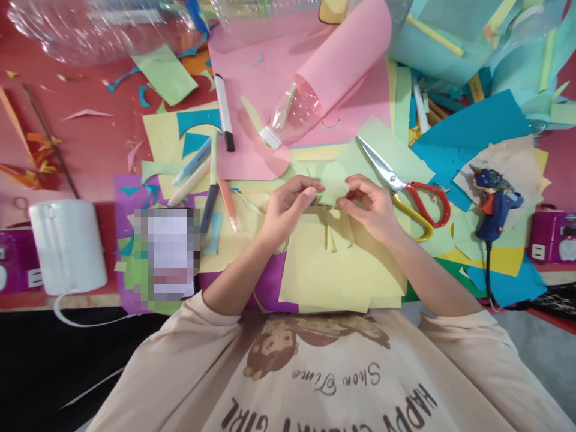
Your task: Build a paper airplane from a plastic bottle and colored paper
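My left hand [288, 207] and my right hand [369, 204] meet over the middle of the table, both pinching a small pale green paper cut-out [333, 185] between fingertips. The fingers of each hand are curled round its edges. Under the hands lies a yellow paper sheet [342, 270] on a purple sheet [270, 288]. Scissors [405, 189] with red and yellow handles lie just right of my right hand, blades pointing up-left.
A plastic bottle [292, 114] wrapped in a pink paper roll [346, 54] lies behind the hands. Markers and pens [211, 180] lie left, a white roll [67, 246] far left, a blue glue gun [495, 204] right. Paper scraps cover the red table [90, 138].
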`<state>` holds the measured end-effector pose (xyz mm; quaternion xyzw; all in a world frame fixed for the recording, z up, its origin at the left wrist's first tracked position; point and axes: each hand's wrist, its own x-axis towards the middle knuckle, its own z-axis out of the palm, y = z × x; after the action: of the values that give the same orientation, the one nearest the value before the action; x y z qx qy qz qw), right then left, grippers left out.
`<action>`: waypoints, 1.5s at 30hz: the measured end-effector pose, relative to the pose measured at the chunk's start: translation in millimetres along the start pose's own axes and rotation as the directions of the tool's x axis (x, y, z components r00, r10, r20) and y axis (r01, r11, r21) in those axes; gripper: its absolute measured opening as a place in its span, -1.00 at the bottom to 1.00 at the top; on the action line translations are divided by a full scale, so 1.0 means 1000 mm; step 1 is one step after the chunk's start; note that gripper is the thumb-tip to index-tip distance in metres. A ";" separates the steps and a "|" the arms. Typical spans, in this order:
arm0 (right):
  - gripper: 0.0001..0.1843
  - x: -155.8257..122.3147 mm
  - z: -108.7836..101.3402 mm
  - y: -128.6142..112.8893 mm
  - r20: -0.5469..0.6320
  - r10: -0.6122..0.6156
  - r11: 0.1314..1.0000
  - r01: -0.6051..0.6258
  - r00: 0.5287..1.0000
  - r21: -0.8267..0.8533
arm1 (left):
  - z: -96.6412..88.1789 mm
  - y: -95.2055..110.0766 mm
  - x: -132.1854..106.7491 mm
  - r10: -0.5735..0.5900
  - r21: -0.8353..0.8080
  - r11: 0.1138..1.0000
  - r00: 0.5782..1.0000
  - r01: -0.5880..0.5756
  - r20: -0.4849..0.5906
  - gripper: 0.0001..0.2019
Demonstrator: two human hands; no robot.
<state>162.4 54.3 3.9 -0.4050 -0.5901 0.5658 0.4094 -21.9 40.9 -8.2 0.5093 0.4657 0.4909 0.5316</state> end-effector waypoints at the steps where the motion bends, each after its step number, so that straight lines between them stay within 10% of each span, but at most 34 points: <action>1: -0.89 0.000 0.000 0.000 0.007 -0.022 1.000 0.022 1.000 -0.009 | 0.000 0.000 0.000 0.003 -0.011 1.000 1.000 -0.003 -0.002 -0.69; 30: -0.70 0.006 -0.004 0.002 -0.009 0.077 0.967 -0.073 0.997 0.243 | -0.001 -0.005 0.000 0.218 -0.010 0.976 0.972 -0.218 0.083 -0.87; 38: -0.81 -0.001 -0.001 0.001 -0.065 0.096 0.984 -0.085 0.993 0.153 | 0.002 -0.003 -0.002 0.105 0.013 0.994 0.990 -0.106 0.097 -0.80; 45: -0.49 0.001 0.002 -0.001 -0.037 0.214 0.954 -0.200 0.976 0.225 | 0.004 -0.007 -0.001 0.077 0.092 0.993 0.997 -0.075 -0.009 -0.73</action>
<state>160.4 54.3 5.1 -0.4339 -0.4655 0.6547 0.4080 -17.3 39.6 -14.9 0.5476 0.4714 0.4920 0.4856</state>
